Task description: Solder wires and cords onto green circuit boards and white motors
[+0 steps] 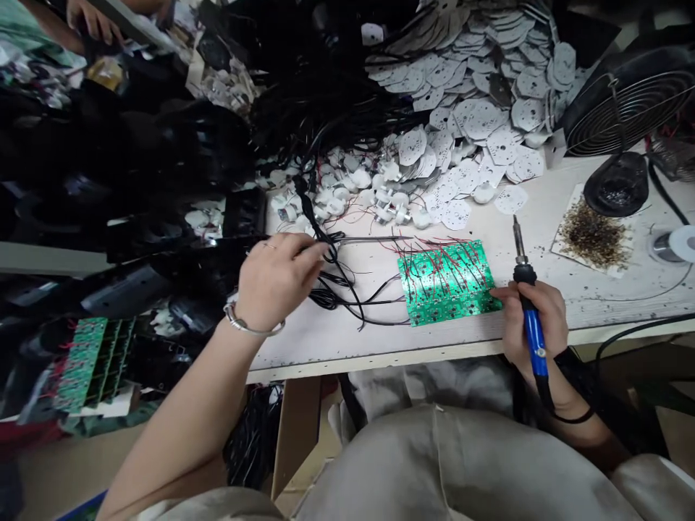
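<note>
In the head view, my left hand (279, 278) is closed at the fingertips around a black cable (332, 253), left of the board. My right hand (552, 315) grips a soldering iron (533, 334) with a blue handle, its tip pointing up and away from me. A finger of that hand reaches the right edge of a green circuit board panel (448, 312). Red and black wires lie across the panel, and black cables run from its left side. Behind the cables lies a thin dark metal tool (374, 239), perhaps tweezers.
White plates (481, 119) and small white motor-like parts (391, 206) are heaped at the back. A fan (638, 101), a pad with brown residue (594, 235) and a solder spool (670, 246) stand right. More green boards (90, 354) sit left. Another person's hand (98, 22) shows top left.
</note>
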The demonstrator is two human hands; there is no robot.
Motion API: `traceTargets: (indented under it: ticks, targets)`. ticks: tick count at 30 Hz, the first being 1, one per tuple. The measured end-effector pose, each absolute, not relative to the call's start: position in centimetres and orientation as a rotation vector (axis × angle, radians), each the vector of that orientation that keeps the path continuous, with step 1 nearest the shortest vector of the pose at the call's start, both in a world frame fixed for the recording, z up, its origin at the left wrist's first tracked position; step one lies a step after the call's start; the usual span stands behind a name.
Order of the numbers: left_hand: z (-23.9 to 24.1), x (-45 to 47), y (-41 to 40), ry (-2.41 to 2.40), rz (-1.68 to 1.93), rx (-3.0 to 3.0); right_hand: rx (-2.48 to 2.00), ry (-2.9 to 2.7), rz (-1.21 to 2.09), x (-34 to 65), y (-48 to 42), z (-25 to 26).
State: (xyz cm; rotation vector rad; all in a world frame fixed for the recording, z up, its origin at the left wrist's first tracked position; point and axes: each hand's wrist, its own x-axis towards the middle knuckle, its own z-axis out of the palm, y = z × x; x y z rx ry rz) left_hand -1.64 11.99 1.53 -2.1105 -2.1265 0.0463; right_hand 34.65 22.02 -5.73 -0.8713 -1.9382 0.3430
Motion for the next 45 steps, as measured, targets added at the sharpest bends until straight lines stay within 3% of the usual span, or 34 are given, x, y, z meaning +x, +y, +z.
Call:
traceTargets:
  ticks: [5, 11, 17, 19, 25, 41, 45]
  targets:
    - [1.4, 2.4, 10.8, -1.658, -0.015, -2.7, -0.845, -1.901, 0.3, 34.4, 22.1, -5.8]
    - [-0.4, 1.9, 11.4, -1.453, -0.044, -2.849, -0.86, -1.894, 0.28, 34.4, 22.2, -6.1]
    - [0.7, 3.2, 12.7, -1.772, -0.977, -2.592, -0.878, -1.915, 0.291, 34.2, 21.4, -6.0]
    - [0.6, 4.9, 13.2, -1.789, -1.117, -2.502, -0.832, -1.976, 0.306, 33.4, 20.8, -5.4]
    - [-0.6, 8.8, 14.1, -1.71, -1.209, -2.52, -0.576, -2.176, 0.155, 30.6, 20.0, -3.9]
    - [-1.5, 10.2, 14.5, -1.776, -1.269, -2.645, -0.55, -2.149, 0.1, 30.3, 20.7, -4.5]
    - [-1.8, 10.6, 14.5, -1.6, -1.182, -2.579, -0.59, -2.128, 0.078, 30.1, 20.8, -4.1]
